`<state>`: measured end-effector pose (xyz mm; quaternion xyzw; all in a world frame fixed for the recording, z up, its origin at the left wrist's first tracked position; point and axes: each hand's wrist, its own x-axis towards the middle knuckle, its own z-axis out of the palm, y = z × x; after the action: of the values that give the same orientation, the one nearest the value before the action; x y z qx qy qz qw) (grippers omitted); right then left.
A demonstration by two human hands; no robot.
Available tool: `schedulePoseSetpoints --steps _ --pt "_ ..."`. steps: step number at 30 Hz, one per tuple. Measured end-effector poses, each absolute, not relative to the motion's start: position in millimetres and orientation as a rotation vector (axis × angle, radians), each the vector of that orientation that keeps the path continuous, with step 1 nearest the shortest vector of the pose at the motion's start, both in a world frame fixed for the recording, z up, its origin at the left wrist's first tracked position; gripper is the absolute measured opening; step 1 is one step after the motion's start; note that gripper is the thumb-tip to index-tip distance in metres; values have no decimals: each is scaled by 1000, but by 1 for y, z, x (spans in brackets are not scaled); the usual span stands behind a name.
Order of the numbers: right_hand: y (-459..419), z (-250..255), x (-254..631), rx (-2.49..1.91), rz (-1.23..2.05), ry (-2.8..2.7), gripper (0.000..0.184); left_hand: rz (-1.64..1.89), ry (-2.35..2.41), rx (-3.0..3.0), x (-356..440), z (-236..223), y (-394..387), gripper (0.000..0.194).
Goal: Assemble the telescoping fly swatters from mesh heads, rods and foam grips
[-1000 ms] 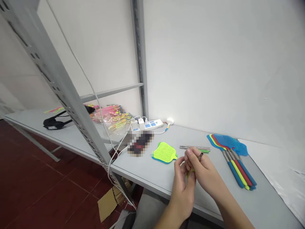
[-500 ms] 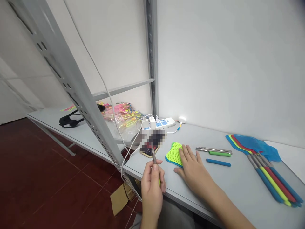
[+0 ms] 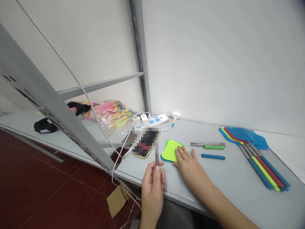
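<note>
My left hand [image 3: 154, 184] is closed around a slim metal telescopic rod [image 3: 157, 157], its stepped tip pointing up and away over the table edge. The rod's lower end is hidden in the fist. Fingers stretched out, my right hand [image 3: 187, 162] lies flat on a stack of perforated fly swatter heads. A yellow-green swatter head [image 3: 170, 149] is on top, with a blue edge showing underneath. Just right of that hand lie bare metal rods [image 3: 197, 144], a green handle sleeve [image 3: 214, 147] and a blue handle sleeve [image 3: 213, 156].
Several fly swatters [image 3: 257, 159] with coloured grips lie stacked at the right. A blurred-out phone [image 3: 145, 144] and a power strip [image 3: 157, 120] with cables sit by the metal shelf post [image 3: 83, 136]. On the left shelf are bagged colourful cords [image 3: 107, 114] and a black item [image 3: 45, 125].
The view has swung slightly, shifting the tabletop things left. My left hand still grips the rod, whose yellow-green lower part no longer shows. My right hand stays on the swatter heads.
</note>
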<state>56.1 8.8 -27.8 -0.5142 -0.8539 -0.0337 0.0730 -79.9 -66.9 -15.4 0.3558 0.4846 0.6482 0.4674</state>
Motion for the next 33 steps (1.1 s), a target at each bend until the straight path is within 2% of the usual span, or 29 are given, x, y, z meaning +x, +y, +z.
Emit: schedulePoseSetpoints --steps 6,9,11,13,16,21,26,33 --pt "8 -1 71 -1312 -29 -2257 39 1549 1201 903 -79 -12 -69 33" --pt "-1 23 96 -1179 -25 -1853 30 1509 1190 909 -74 -8 -72 35" --pt "-11 35 116 -1268 -28 -1428 30 1457 1170 929 -68 -7 -74 37" --pt "-21 42 134 -1286 166 -954 32 1369 1152 973 -62 -5 -75 40" --pt "-33 41 151 -1094 611 -544 22 1192 1195 1200 -52 0 -72 40" --pt "-45 30 166 -960 835 -567 19 1021 1217 1884 -32 11 -47 30" --pt "-54 13 185 -1003 987 -604 16 953 1229 2319 -10 0 -21 27" --pt "-65 -11 186 -1238 954 -629 40 874 1189 2497 -6 -7 -17 23"
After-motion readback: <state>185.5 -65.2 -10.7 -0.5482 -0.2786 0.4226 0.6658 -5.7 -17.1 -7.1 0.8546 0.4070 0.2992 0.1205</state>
